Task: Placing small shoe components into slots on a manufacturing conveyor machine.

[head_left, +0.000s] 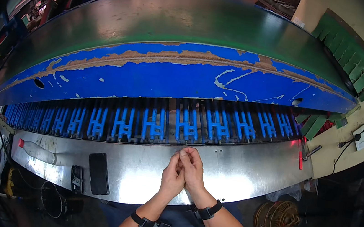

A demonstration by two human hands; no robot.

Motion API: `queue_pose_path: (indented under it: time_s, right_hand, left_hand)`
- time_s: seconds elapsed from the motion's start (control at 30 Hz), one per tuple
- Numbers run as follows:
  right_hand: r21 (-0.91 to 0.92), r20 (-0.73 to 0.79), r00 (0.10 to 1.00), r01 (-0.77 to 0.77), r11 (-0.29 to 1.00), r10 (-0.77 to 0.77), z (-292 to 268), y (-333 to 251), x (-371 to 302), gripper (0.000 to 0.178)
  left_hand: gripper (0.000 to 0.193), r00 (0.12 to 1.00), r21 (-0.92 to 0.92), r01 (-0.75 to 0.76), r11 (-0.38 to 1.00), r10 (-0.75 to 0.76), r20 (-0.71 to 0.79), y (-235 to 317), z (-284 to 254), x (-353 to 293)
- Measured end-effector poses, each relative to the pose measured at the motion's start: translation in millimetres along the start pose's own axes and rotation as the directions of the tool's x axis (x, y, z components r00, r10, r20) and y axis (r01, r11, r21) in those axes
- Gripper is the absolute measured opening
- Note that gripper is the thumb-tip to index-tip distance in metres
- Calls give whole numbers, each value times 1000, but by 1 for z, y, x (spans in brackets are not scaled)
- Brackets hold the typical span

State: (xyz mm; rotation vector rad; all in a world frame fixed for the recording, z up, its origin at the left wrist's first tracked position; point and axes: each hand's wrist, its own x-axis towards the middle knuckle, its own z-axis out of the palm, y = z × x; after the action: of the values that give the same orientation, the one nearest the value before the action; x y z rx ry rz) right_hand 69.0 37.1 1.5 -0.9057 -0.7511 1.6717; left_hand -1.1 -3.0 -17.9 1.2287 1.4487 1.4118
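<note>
My left hand (172, 178) and my right hand (192, 170) meet above the front of a shiny metal ledge (139, 158), their fingertips pressed together. Both hands are closed; whatever is between the fingers, if anything, is too small or hidden to make out. Just beyond them runs a long row of blue metal brackets (187, 125), set side by side beneath a blue panel with chipped paint (150, 76). A black strap circles each wrist.
On the ledge's left lie a clear bottle with a red cap (39, 152), a black phone (99, 174) and a small black device (77, 178). A red strip (301, 153) rests at the right end. Behind the panel stretches a green conveyor belt (194, 21). A round brown fan-like object (277, 218) sits below right.
</note>
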Motion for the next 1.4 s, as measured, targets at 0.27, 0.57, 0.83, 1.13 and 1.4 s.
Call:
queue_pose_path:
  time_s: [0.27,0.57,0.83,1.13,1.4]
  right_hand:
    - [-38,58,995,-74,997,76,-6,3,2,19]
    - [10,61,995,-81,997,80,-3,2,1,21]
    - [-9,42,998,-49,999,49,-2,1,1,20]
    - [1,17,999,-38,999,38,-1,2,0,20]
    - [15,-86,996,1,1000,0,-4,7,-2,22]
  left_hand:
    - [42,1000,-49,3,999,-4,-15,-2,1,0]
    - [46,1000,-67,-13,998,12,-17,-6,2,0]
    - [50,1000,-67,3,998,-3,2,-9,3,1]
    - [52,1000,-63,-8,998,8,-6,-6,2,0]
    - [49,995,-102,81,992,-74,69,9,3,-3]
